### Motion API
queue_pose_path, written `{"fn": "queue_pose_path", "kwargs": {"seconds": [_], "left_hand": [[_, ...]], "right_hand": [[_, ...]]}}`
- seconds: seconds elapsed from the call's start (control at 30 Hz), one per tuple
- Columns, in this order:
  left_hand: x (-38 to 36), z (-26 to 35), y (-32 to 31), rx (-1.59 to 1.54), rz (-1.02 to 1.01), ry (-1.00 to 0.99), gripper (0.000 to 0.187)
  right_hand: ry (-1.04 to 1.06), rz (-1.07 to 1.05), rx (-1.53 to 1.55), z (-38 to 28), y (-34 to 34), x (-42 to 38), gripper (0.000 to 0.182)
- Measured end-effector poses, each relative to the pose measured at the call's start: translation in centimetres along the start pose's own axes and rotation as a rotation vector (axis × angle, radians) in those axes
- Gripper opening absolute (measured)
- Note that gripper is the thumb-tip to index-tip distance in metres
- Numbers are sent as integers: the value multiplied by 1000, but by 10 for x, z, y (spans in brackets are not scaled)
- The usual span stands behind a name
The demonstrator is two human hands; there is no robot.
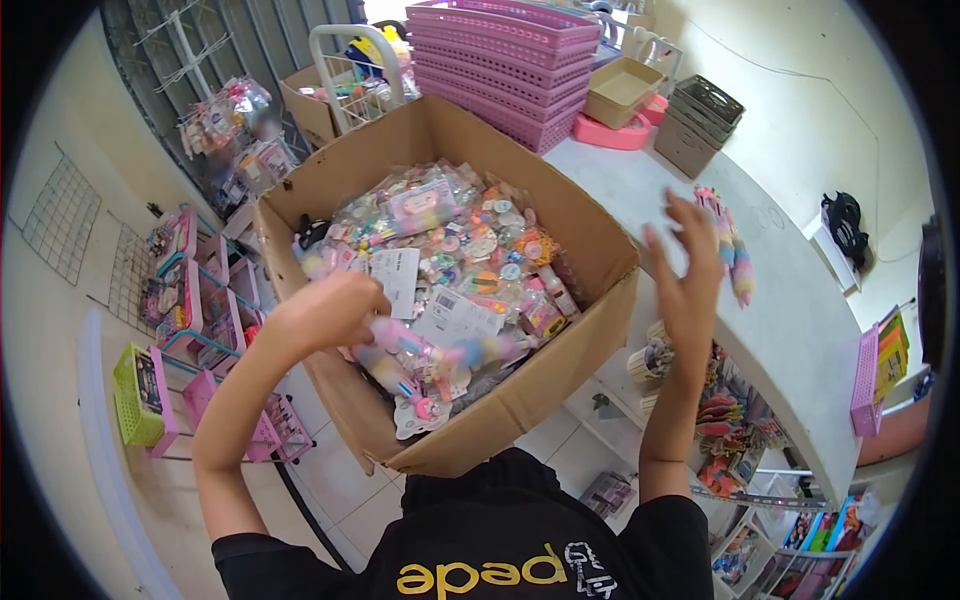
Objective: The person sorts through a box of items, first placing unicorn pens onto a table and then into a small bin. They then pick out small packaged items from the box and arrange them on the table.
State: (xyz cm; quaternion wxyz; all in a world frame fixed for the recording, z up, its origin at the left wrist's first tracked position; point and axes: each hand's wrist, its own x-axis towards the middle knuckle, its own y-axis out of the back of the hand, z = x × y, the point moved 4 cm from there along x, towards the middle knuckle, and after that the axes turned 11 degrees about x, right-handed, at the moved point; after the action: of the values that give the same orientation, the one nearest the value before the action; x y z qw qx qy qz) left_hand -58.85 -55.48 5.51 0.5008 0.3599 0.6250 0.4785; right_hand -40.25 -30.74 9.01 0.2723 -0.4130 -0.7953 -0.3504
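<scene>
My left hand (345,308) reaches into a large cardboard box (540,385), its fingers closed at the end of a fluffy pastel pen (470,350). The fingertips are partly hidden. Beneath them, the box holds a heap of small plastic-wrapped trinkets (480,235), with white label cards among them. My right hand (685,255) is raised beside the box's right wall, fingers spread and holding nothing. Just to its right, several fluffy rainbow pens (738,262) lie together on the white counter (800,340).
Stacked purple baskets (500,75) stand behind the box. A beige basket (625,88) and grey baskets (698,125) are at the counter's back. Shelves of goods (735,420) are under the counter. A green basket (140,395) and pink racks stand at left.
</scene>
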Motion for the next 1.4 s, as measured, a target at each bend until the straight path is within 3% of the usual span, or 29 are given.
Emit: {"fn": "queue_pose_path", "kwargs": {"seconds": [0.03, 0.17, 0.23, 0.3, 0.33, 0.4, 0.5, 0.57, 0.67, 0.73, 0.8, 0.87, 0.9, 1.0, 1.03, 1.07, 1.17, 1.4], "left_hand": [[-7, 1, 15, -12, 147, -26, 29], [-16, 13, 49, -50, 371, 113, 35], [-15, 22, 57, -313, 547, 116, 34], [-11, 38, 59, -454, 563, 121, 30], [-9, 43, 59, -598, 577, 115, 27], [-3, 48, 52, -616, 615, 69, 26], [1, 57, 48, -633, 655, 39, 30], [0, 67, 47, -861, 523, 48, 48], [-3, 70, 48, -883, 587, 44, 57], [-8, 62, 46, -629, 512, 76, 52], [-9, 49, 31, -295, 423, 50, 45], [-3, 35, 0, -16, 131, 1, 42], [-1, 30, -19, 95, -63, 6, 42], [1, 19, -57, 76, -130, -105, 38], [4, 16, -65, 59, -267, -100, 41], [5, 14, -75, 42, -405, -93, 44], [7, 11, -94, 81, -458, -93, 46], [2, 19, -66, 193, -531, -55, 40]], "right_hand": [[-8, -64, 104, -17, -15, -3, 37], [28, -187, 267, -52, -58, -18, 45], [-12, -199, 404, -55, -75, -24, 48], [-27, -417, 469, -60, -93, -30, 51], [-26, -418, 470, -64, -96, -31, 51], [-379, -698, 749, -65, -111, -41, 49], [-353, -629, 728, -63, -110, -42, 42], [-397, -609, 648, -56, -106, -42, 40], [-325, -468, 737, -41, -89, -33, 35], [-273, -203, 759, -26, -55, -22, 33], [-428, -5, 663, -10, -4, -9, 36], [-322, 209, 158, 48, 50, 0, 35], [-379, 221, -25, 54, 75, 6, 35], [-440, 250, -424, 97, 129, 14, 36], [-444, 255, -625, 109, 136, 14, 36], [-447, 261, -634, 120, 140, 13, 36], [-617, 61, -836, 137, 139, 11, 32], [-568, 36, -956, 150, 139, -1, 31]]}}
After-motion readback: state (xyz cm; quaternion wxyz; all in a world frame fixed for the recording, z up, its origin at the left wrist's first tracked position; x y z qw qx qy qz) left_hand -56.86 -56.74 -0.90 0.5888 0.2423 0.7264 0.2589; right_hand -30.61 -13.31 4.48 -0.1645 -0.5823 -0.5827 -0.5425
